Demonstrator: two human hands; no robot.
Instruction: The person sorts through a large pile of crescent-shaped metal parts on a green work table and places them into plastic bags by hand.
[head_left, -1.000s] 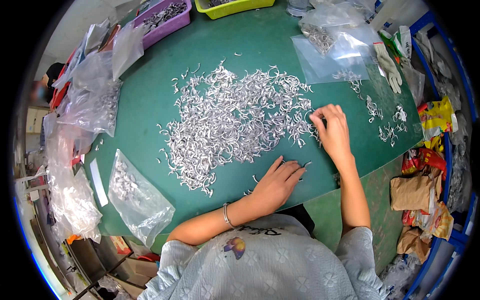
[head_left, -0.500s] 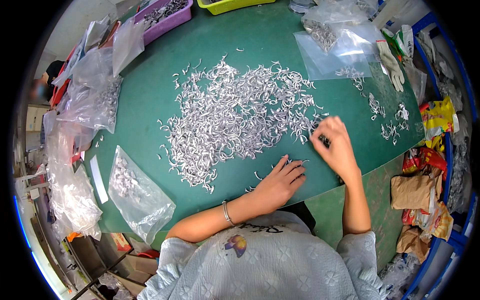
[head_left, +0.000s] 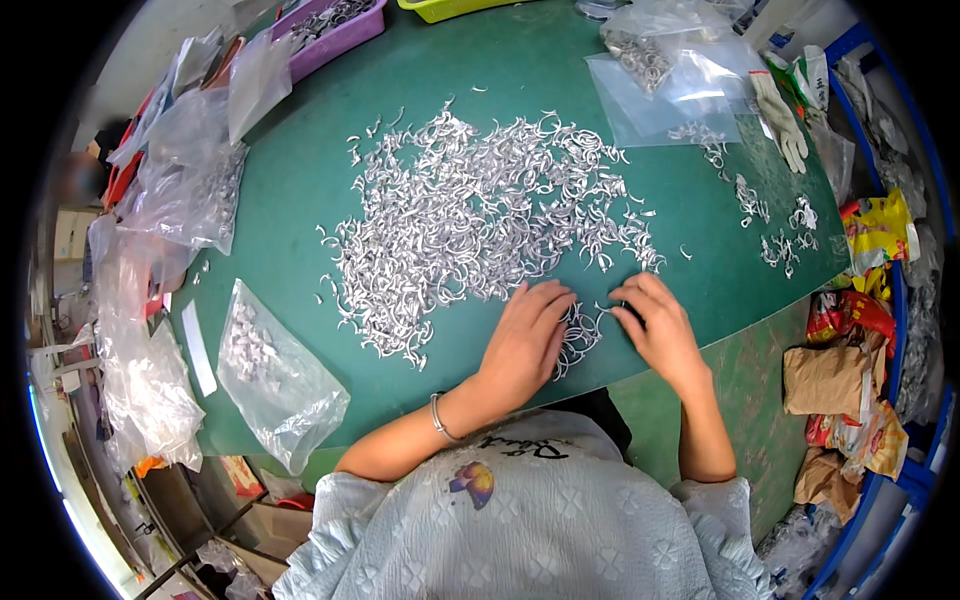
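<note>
A wide heap of small curved silver metal pieces (head_left: pixel 470 220) covers the middle of the green table. Close to the table's front edge lies a smaller group of the same pieces (head_left: pixel 578 340). My left hand (head_left: pixel 525 340) rests palm down at that group's left side, fingers stretched forward, touching the heap's near edge with nothing visible in it. On the other side, my right hand (head_left: pixel 662 332) has its thumb and fingers bent together, with a thin curved metal piece (head_left: pixel 603 308) at their tips. The palm side of each hand is hidden.
Clear plastic bags (head_left: pixel 275 375) lie at left, one holding small pale parts. A purple basket (head_left: pixel 335 45) and a yellow-green tray (head_left: pixel 455 8) stand at the far edge. To the right are small clusters of metal pieces (head_left: pixel 750 203), a white glove (head_left: pixel 780 120) and blue shelving (head_left: pixel 897 350).
My right hand has come back from the heap's right edge toward the small group. My left hand has shifted left and forward, uncovering more of that group.
</note>
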